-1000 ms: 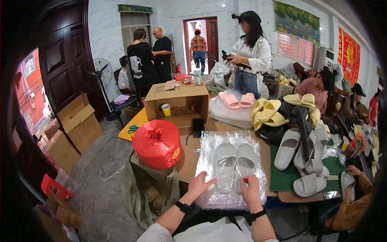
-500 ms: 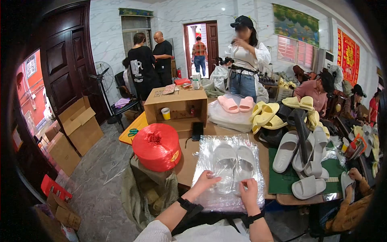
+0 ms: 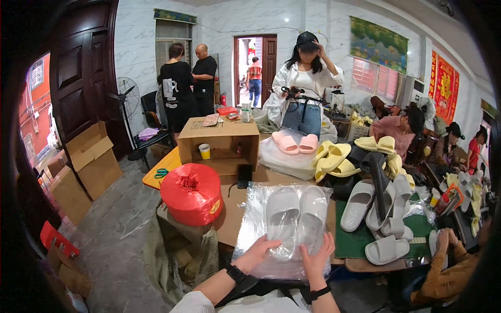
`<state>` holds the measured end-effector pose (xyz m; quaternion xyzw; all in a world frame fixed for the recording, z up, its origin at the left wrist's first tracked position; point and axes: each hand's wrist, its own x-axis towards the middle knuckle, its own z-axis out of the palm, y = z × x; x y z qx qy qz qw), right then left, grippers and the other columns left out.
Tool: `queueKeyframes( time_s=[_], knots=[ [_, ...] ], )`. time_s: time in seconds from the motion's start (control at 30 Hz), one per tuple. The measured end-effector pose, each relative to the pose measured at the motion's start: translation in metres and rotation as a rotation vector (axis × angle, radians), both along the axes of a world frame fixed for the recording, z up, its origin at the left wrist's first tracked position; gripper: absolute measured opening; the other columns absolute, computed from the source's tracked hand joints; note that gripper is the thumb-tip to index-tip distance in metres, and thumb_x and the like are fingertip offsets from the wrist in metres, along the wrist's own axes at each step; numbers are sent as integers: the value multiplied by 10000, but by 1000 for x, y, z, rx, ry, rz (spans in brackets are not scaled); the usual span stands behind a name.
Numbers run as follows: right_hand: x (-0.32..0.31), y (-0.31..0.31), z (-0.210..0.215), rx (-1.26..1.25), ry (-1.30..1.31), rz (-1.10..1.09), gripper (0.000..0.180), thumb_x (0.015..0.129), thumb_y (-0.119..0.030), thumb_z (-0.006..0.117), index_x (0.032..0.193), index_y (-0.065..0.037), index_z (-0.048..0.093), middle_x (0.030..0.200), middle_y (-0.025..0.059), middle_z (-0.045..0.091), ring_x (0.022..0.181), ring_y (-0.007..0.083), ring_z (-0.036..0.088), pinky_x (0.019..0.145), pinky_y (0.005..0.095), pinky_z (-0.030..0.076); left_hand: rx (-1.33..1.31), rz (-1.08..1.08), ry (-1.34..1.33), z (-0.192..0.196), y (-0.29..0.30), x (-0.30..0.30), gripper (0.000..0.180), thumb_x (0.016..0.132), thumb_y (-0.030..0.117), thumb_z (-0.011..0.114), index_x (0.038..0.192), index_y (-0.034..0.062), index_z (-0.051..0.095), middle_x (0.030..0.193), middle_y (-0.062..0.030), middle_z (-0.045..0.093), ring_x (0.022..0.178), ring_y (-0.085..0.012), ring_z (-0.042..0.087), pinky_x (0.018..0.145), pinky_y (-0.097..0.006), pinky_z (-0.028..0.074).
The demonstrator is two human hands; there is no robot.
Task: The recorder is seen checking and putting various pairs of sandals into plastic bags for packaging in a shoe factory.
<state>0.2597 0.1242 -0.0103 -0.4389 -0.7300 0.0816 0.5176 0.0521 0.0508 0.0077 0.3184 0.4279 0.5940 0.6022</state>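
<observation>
Left hand (image 3: 259,251) — fingers flat on the clear plastic bag (image 3: 282,229), gripping nothing | right hand (image 3: 319,256) — fingers spread on the bag's near edge | pair of white slippers (image 3: 296,215) sealed inside, just beyond the fingertips, on the bench (image 3: 232,206) | red twine spool (image 3: 192,193) left of the fingers.

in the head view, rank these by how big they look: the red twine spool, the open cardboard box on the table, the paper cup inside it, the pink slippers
1. open cardboard box
2. red twine spool, nearer the camera, so this order is unsure
3. pair of pink slippers
4. paper cup
</observation>
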Motion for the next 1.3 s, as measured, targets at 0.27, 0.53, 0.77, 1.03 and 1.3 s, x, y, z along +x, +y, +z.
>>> queueKeyframes(
  time_s=[0.27,0.53,0.77,1.03,1.3],
  knots=[
    [27,-10,15,-729,696,504,387,794,-58,785,1141,28,635,1047,77,687,880,141,638,781,289,518,141,-115,-152,30,-22,-2,493,914,162,674,1334,-44,517,1240,-114,636,1108,-191,624,956,-311,487],
    [-17,-48,7,-397,734,420,409,920,-65,660,1275,30,481,1123,112,624,1004,193,597,885,342,491,163,-36,29,25,-29,29,452,947,165,644,1344,-9,516,1237,-102,636,1083,-200,638,957,-349,503],
    [1,-63,38,-291,-146,669,499,844,-307,757,1182,28,606,1171,256,630,1050,453,615,948,499,472,173,57,-217,13,-76,-9,441,928,126,656,1337,14,535,1235,-101,637,1086,-222,639,933,-376,519],
    [22,-5,14,-7,-396,322,606,788,-297,780,1275,-10,561,1319,229,552,1246,435,492,1064,523,383,-57,540,334,16,-251,-174,479,770,82,711,1232,-3,615,1094,-62,688,986,-174,648,870,-320,506],
    [17,-2,-28,-71,-460,262,595,830,-279,728,1330,-23,536,1396,202,501,1319,429,424,1095,519,314,-492,543,601,8,-386,-234,446,762,54,695,1196,-33,639,1100,-68,696,977,-178,650,880,-320,502]
  ],
)
